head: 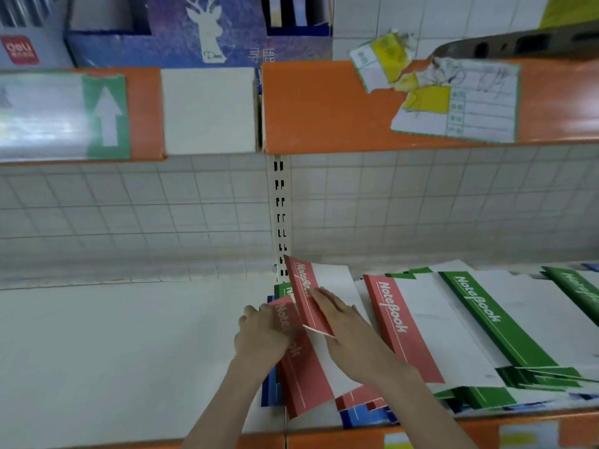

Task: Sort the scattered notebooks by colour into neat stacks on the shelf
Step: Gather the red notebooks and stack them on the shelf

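Observation:
Notebooks with red, green and blue spines lie scattered on the white shelf (113, 345), from its middle to its right end. My right hand (343, 322) holds a red-spined notebook (306, 293) lifted and tilted above the pile, thumb on its cover. My left hand (262, 332) rests on the left edge of a second red notebook (304, 380), which lies flat on blue ones (270, 388). Another red notebook (402, 328) lies to the right. Green notebooks (492, 322) spread further right, with several more stacked beneath them.
The upper shelf's orange front edge (324, 108) carries torn price labels (460, 102) and a green arrow sign (105, 116). Blue display boxes (201, 30) stand on top. A slotted upright (280, 215) divides the tiled back wall. An orange lip (421, 432) bounds the shelf front.

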The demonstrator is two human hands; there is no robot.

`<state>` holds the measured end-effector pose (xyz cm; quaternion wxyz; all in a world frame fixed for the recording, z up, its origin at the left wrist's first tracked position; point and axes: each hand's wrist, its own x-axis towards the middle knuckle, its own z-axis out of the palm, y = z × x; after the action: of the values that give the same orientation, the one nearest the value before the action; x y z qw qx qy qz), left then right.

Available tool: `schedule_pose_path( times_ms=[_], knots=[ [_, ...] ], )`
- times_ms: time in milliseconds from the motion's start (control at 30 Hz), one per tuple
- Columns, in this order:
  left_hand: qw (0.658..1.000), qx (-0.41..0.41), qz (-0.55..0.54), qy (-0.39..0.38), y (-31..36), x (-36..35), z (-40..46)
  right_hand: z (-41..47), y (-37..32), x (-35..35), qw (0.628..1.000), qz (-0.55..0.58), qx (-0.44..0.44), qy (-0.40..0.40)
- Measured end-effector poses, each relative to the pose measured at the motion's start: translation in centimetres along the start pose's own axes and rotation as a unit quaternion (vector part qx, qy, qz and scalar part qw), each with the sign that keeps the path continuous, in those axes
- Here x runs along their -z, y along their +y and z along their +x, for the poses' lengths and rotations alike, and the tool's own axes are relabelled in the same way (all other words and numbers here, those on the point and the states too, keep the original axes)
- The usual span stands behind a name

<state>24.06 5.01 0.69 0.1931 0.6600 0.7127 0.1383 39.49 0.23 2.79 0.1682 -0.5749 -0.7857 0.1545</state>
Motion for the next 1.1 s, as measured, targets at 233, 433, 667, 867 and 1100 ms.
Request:
schedule_pose_path(
  times_ms=[233, 433, 667, 867, 1100],
  knots=[
    [0.999, -0.032, -0.043, 0.009, 0.4, -0.5, 0.9, 0.3, 0.1, -0.6, 1.000, 0.013, 0.017, -0.012],
    [0.997, -0.003, -0.079, 0.026, 0.6, -0.6, 1.2, 0.2, 0.2, -0.5, 1.000, 0.018, 0.023, -0.012],
    [0.910, 0.028, -0.412, 0.032, 2.4, 0.0, 0.5, -0.1, 0.7, 0.7, 1.000, 0.010, 0.023, -0.014],
    [0.806, 0.055, -0.585, -0.070, 3.2, 0.8, -0.2, -0.6, 0.8, 0.0, 0.994, -0.032, 0.023, -0.103],
    [0.865, 0.030, -0.499, -0.043, 3.3, 0.3, -0.3, -0.9, 2.5, 2.3, 0.984, -0.065, -0.120, 0.115]
  ],
)
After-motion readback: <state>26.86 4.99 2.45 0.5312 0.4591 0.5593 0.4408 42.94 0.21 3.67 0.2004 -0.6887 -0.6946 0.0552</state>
